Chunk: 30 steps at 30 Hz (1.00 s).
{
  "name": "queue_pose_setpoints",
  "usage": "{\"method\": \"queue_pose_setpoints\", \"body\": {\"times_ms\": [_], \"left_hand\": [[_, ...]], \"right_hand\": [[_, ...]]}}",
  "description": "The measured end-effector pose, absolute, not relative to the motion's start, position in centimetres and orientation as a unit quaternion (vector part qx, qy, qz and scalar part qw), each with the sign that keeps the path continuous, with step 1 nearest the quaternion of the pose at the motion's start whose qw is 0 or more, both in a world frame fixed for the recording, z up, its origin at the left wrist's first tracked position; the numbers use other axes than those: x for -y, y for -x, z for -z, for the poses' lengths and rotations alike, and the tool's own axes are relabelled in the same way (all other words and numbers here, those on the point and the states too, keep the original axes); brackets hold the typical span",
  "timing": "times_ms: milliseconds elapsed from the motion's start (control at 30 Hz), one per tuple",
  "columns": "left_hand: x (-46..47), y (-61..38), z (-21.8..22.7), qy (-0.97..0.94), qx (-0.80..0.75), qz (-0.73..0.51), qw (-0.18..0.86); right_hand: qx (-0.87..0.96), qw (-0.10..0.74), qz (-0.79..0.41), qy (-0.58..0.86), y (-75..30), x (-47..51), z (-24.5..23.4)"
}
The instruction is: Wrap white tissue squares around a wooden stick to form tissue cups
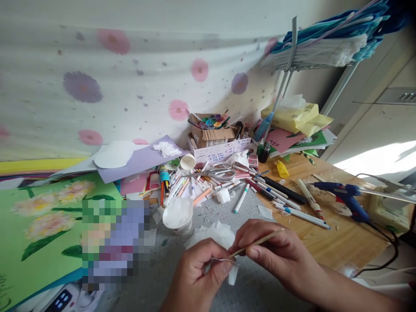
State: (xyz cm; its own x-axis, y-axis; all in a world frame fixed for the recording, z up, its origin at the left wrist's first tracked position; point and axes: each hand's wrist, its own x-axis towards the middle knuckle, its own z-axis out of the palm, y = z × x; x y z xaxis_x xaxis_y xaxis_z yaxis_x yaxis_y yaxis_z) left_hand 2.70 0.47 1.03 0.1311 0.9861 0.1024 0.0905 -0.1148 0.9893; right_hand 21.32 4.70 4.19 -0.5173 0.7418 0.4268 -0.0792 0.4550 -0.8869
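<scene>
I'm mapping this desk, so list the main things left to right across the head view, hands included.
Flower picture → left hand → right hand → glue gun.

Tally, placed from the grip. At the grip: left hand (201,268), 1; right hand (279,251), 1; thin wooden stick (260,240), 1; white paper piece (233,274), 1. Just beyond, leftward: upright paper cup (182,227), 1. Rightward: glue gun (351,203), 1. Farther beyond: small dark bottles (266,152), 2; tissue pack (289,117), 1. Felt-tip pens (241,200): heaped, count uncertain.
</scene>
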Motion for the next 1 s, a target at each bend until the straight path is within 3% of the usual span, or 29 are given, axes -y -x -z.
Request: {"method": "queue_pose_setpoints", "body": {"times_ms": [367,600,800,867,933,1000], "left_hand": [[-0.7,-2.3,-1.4,-0.57,-0.449,-0.47,0.503],[-0.6,-2.3,-1.7,-0.529,-0.457,-0.446,0.559],[-0.5,-2.6,-1.5,-0.484,-0.465,-0.466,0.576],[-0.5,-2.6,-1.5,-0.477,-0.458,-0.473,0.582],[-0.7,-2.6,-1.4,-0.465,-0.459,-0.461,0.601],[-0.9,-2.5,-1.3,-0.458,-0.463,-0.443,0.616]], "right_hand": [[0.679,0.431,-0.541,0.248,-21.8,-4.5,-4.0],[0.691,0.43,-0.522,0.253,-21.9,-4.5,-3.4],[0.706,0.451,-0.51,0.195,-20.4,-6.0,-7.0],[0.744,0.397,-0.518,0.146,-20.1,-6.3,-8.7],[0.819,0.272,-0.5,0.064,-20.1,-6.5,-9.5],[0.824,0.293,-0.47,0.121,-20.4,-7.0,-9.0]]}}
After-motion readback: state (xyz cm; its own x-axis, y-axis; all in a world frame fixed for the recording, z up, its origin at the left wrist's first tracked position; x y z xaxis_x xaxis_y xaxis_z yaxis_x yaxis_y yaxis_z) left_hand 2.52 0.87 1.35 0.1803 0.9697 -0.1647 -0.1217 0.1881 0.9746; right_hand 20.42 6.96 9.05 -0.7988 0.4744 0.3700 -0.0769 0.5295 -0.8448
